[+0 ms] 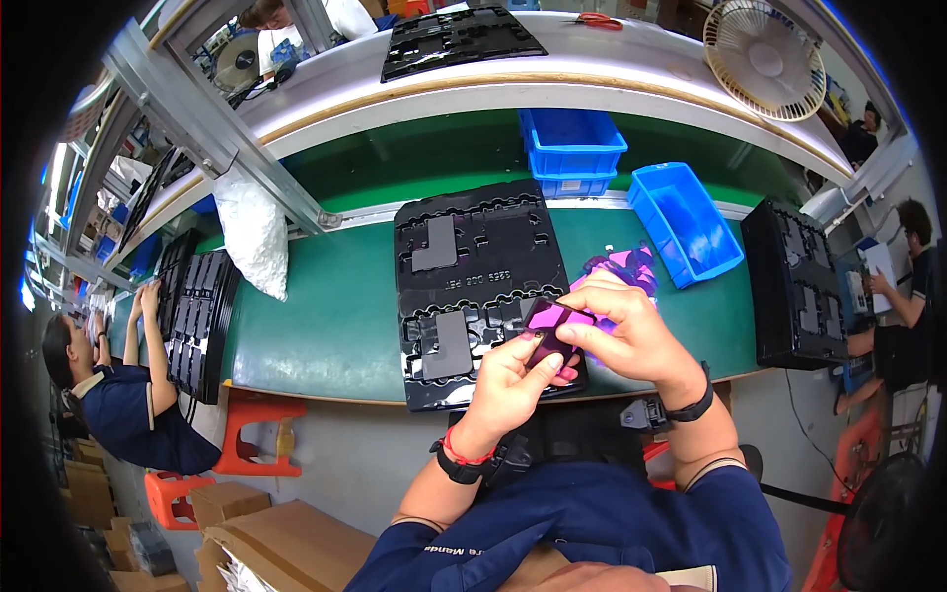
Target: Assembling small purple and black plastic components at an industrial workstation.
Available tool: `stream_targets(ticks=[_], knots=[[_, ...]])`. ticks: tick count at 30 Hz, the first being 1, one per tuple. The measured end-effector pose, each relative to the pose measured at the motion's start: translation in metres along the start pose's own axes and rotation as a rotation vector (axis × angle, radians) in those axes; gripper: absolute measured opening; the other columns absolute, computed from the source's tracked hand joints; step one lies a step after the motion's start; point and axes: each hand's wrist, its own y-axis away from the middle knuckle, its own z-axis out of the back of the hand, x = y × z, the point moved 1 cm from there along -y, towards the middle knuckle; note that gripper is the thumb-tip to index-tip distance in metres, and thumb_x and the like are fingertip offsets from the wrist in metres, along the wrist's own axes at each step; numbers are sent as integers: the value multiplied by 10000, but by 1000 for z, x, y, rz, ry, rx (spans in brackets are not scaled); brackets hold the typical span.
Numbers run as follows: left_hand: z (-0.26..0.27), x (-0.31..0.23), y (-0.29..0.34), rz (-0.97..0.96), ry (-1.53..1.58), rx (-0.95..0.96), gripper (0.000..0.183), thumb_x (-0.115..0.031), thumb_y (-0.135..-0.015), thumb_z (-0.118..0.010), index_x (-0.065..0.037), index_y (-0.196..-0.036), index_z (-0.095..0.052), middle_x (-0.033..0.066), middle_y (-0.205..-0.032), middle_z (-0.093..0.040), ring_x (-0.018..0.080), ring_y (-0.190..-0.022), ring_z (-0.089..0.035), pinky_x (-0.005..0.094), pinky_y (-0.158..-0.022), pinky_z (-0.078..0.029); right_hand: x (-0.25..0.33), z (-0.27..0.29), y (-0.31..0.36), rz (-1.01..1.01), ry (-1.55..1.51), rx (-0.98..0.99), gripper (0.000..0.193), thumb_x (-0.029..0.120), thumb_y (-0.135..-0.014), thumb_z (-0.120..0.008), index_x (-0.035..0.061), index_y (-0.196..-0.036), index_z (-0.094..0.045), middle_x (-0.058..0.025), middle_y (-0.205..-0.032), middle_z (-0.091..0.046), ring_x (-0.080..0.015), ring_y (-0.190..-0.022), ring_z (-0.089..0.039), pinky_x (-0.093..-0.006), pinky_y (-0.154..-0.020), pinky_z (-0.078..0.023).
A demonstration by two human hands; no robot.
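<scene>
Over the lower right part of a black moulded tray (476, 281), my left hand (508, 385) grips a small flat dark panel with a glossy pink-purple face (546, 318). My right hand (631, 331) pinches the same panel from the other side, thumb and fingers closed at its upper edge. Grey L-shaped flat parts (435, 247) lie in some of the tray's recesses, with another grey part (449, 343) in the near left one. Beside my right hand, a heap of shiny purple film pieces (631, 264) rests on the green bench. My fingers hide part of the panel.
Blue bins (686, 225) stand at the back right of the green bench (316, 335). Stacked black trays (794, 281) are at the right. A white plastic bag (252, 232) leans by the metal post. A co-worker (128, 395) handles trays at the left. Above runs a shelf (612, 69).
</scene>
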Motion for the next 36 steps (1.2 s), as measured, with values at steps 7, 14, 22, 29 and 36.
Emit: stream_targets(ticks=[7,14,22,29,36], knots=[[6,-25,14,-383,-669,-235,537,-33,-760,-643,27,-1256,-448,201,-1168,-522,264,-1042,-550,363,-898,-440,19,20,-23,70,139,138,116,73,-753,-632,54,-864,-663,-97,-750,-641,-242,-666,-585,-342,-631,-445],[35,-41,35,-332,-1412,-554,482,-109,-692,-688,-11,-1137,-530,170,-1116,-515,334,-1067,-437,418,-925,-339,-54,-4,-87,486,624,-94,195,19,-684,-650,42,-877,-666,-72,-730,-640,-242,-691,-588,-350,-630,-437],[38,-38,36,-217,-1431,-531,433,-133,-671,-703,-55,-1073,-565,134,-1110,-478,307,-1071,-413,420,-924,-309,-69,-13,-83,223,780,300,221,115,-740,-639,7,-933,-648,-127,-957,-624,-294,-897,-555,-382,-806,-439],[39,-42,31,-176,-1455,-496,426,-126,-658,-707,-69,-1057,-570,143,-1123,-472,312,-1083,-410,417,-913,-311,-54,19,-53,167,724,143,235,100,-741,-639,7,-957,-641,-134,-949,-627,-301,-903,-559,-389,-805,-444],[34,-41,30,-161,-1482,-488,443,-58,-652,-667,-70,-1077,-542,173,-1173,-424,355,-1126,-376,468,-908,-311,-58,49,14,-130,659,10,178,105,-712,-653,2,-858,-656,-165,-806,-637,-334,-794,-590,-400,-740,-461]])
